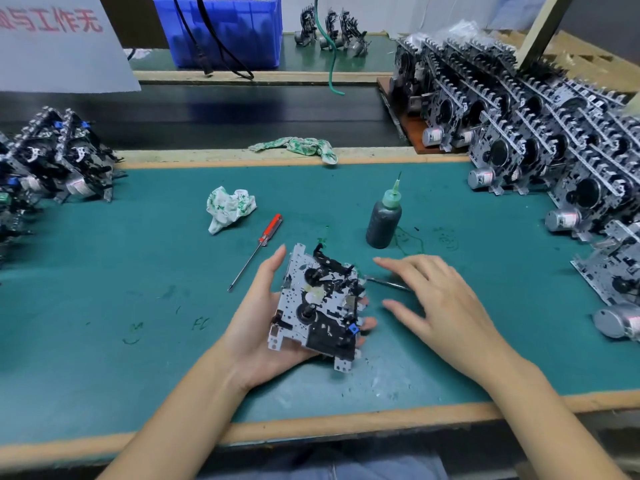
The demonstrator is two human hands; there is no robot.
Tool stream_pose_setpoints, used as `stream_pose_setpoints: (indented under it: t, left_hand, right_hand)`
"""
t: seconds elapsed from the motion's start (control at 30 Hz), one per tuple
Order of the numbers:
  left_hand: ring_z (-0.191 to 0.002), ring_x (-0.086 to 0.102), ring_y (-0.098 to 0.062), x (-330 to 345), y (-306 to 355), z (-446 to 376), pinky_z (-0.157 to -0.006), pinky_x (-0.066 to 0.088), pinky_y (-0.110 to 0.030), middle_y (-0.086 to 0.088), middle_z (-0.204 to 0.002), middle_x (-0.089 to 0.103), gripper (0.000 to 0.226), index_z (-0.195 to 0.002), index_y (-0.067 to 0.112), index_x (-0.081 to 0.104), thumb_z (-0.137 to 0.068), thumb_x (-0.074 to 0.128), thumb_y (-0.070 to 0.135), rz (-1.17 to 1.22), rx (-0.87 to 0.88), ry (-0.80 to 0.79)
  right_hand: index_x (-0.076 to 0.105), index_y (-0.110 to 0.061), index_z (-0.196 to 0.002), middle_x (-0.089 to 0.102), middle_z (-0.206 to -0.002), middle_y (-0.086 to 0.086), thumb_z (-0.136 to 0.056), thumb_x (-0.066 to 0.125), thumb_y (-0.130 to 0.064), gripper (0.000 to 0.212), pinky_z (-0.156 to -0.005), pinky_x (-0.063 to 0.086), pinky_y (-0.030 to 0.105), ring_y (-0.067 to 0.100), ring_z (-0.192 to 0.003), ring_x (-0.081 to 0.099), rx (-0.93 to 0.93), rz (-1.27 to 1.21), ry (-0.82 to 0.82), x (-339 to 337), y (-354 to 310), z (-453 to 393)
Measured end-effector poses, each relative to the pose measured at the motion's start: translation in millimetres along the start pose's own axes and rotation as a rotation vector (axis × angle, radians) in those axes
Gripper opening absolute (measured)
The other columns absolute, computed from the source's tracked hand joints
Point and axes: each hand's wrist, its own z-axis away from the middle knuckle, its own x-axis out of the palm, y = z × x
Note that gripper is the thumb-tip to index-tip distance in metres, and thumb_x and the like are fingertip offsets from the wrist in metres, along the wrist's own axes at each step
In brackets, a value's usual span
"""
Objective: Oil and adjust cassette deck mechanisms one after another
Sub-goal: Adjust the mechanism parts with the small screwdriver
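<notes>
A cassette deck mechanism (pixel 320 303), a silver plate with black parts, lies in my left hand (pixel 258 317), whose fingers curl round its right edge from below and whose thumb lies along its left edge. My right hand (pixel 436 299) hovers just to its right, palm down, fingers spread and holding nothing. Under those fingers a thin metal tool (pixel 388 281) lies on the green mat. A dark oil bottle (pixel 383 218) with a green needle nozzle stands upright behind the mechanism. A red-handled screwdriver (pixel 258 249) lies to the left.
Rows of mechanisms (pixel 540 133) are stacked at the right, with a smaller pile (pixel 59 161) at the left. A crumpled rag (pixel 230 207) lies on the mat (pixel 104 289), another rag (pixel 301 147) on the rear ledge. A blue bin (pixel 235 32) stands behind.
</notes>
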Motion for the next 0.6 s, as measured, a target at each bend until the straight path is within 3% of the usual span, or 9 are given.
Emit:
stream_pose_setpoints:
  t: [0.1,0.17,0.27,0.33,0.4,0.5,0.53,0.6]
  left_hand:
    - [-0.115,0.059,-0.036,9,14,-2,-0.1,0.045,-0.049,-0.016,-0.124,0.063,0.065,-0.11,0.014,0.072,-0.075,0.054,0.066,-0.239,-0.109,0.075]
    - [-0.098,0.069,-0.021,17,28,-2,-0.08,0.057,-0.032,-0.005,-0.107,0.072,0.061,-0.098,0.025,0.077,-0.075,0.045,0.071,-0.431,-0.182,0.086]
    - [-0.069,0.07,-0.011,18,43,-7,-0.057,0.053,-0.019,0.002,-0.08,0.074,0.068,-0.082,0.028,0.077,-0.07,0.036,0.082,-0.7,-0.195,0.249]
    - [-0.056,0.065,-0.011,16,46,-3,-0.052,0.051,-0.017,-0.002,-0.066,0.071,0.079,-0.066,0.017,0.076,-0.076,0.029,0.08,-0.795,-0.132,0.28]
    - [-0.062,0.069,-0.017,14,44,-1,-0.056,0.055,-0.023,-0.007,-0.071,0.073,0.083,-0.071,0.008,0.076,-0.076,0.031,0.078,-0.883,0.004,0.457]
    - [-0.058,0.064,-0.026,6,27,14,-0.064,0.05,-0.031,-0.001,-0.058,0.067,0.089,-0.065,0.008,0.065,-0.071,0.02,0.084,-1.476,0.293,0.91]
    - [-0.057,0.06,-0.025,6,16,22,-0.063,0.048,-0.032,-0.001,-0.054,0.062,0.09,-0.063,0.011,0.063,-0.066,0.015,0.087,-1.639,0.34,0.968]
    - [-0.057,0.054,-0.021,7,-5,31,-0.055,0.041,-0.031,-0.001,-0.051,0.054,0.088,-0.061,0.02,0.055,-0.061,0.006,0.093,-1.837,0.371,0.934]
  right_hand:
    - [0.056,-0.015,-0.13,0.06,-0.108,0.002,-0.085,0.055,-0.05,0.057,-0.094,0.04,0.034,0.023,-0.103,0.057,-0.125,0.064,-0.059,2,0,1]
    - [0.061,-0.012,-0.12,0.062,-0.103,0.001,-0.084,0.047,-0.058,0.059,-0.096,0.037,0.031,0.024,-0.099,0.059,-0.173,0.095,-0.041,3,0,0]
    - [0.065,-0.015,-0.1,0.061,-0.095,-0.003,-0.078,0.046,-0.065,0.058,-0.098,0.031,0.03,0.02,-0.094,0.059,-0.181,0.117,0.012,2,0,2]
    - [0.064,-0.015,-0.09,0.06,-0.09,-0.004,-0.076,0.046,-0.069,0.058,-0.099,0.03,0.03,0.019,-0.091,0.059,-0.167,0.119,0.04,4,0,7]
    - [0.062,-0.015,-0.083,0.059,-0.087,-0.004,-0.075,0.047,-0.07,0.058,-0.098,0.031,0.03,0.018,-0.087,0.059,-0.148,0.094,0.068,6,-1,10]
    - [0.059,-0.014,-0.079,0.058,-0.085,-0.003,-0.077,0.046,-0.07,0.058,-0.096,0.031,0.029,0.019,-0.085,0.057,-0.125,0.077,0.088,8,-2,11]
    - [0.058,-0.013,-0.079,0.058,-0.086,-0.003,-0.078,0.045,-0.07,0.058,-0.095,0.03,0.029,0.019,-0.085,0.057,-0.12,0.077,0.083,9,-2,11]
    - [0.059,-0.012,-0.082,0.057,-0.088,-0.002,-0.08,0.045,-0.067,0.057,-0.093,0.03,0.028,0.019,-0.085,0.056,-0.113,0.077,0.07,11,-3,11]
